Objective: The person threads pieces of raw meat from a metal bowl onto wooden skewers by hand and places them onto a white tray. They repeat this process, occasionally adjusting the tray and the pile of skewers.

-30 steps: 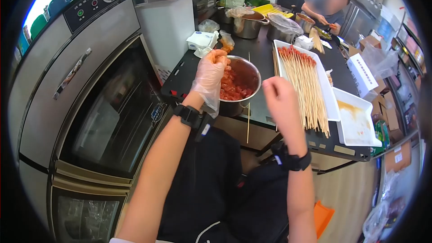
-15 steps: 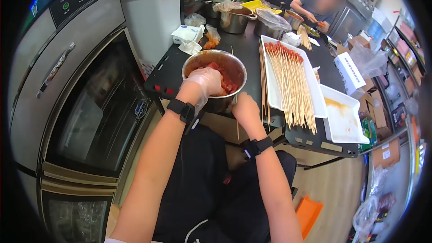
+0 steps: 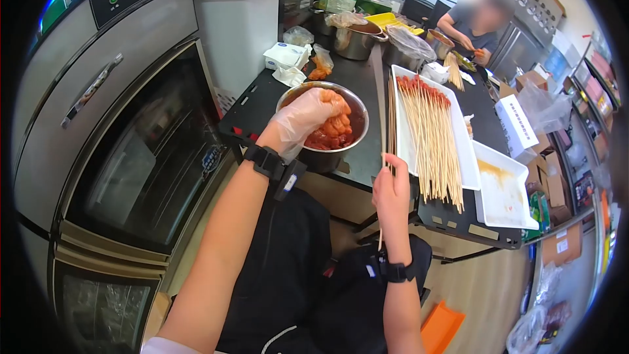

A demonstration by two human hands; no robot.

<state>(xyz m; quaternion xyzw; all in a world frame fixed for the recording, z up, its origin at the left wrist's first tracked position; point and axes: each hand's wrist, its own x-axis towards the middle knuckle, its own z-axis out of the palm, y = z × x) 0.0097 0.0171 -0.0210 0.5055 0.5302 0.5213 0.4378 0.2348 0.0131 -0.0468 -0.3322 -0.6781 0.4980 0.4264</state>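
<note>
My left hand [image 3: 298, 118], in a clear plastic glove, is closed around a clump of reddish marinated meat [image 3: 338, 117]. It is over the mouth of a steel pot [image 3: 365, 124], where more red meat [image 3: 322, 140] lies. To the right of the pot, my bare right hand [image 3: 391, 191] pinches a thin wooden skewer [image 3: 380, 241] held roughly upright. The skewer's lower end sticks out below the hand. Close by on the right, a white tray [image 3: 469, 157] holds many skewers [image 3: 432, 141] with red meat at their far ends.
A second white tray [image 3: 503, 206] with yellowish liquid sits at the table's right corner. Large pots [image 3: 357, 44], a tissue box [image 3: 286, 56] and a plastic bag with orange contents [image 3: 321, 62] stand farther back. Across the table a person [image 3: 473, 26] handles something small. An oven [image 3: 147, 151] flanks the left.
My left hand has risen from inside the pot with a clump of meat. My right hand has moved right, away from the pot's rim, with the skewer. The view has shifted slightly.
</note>
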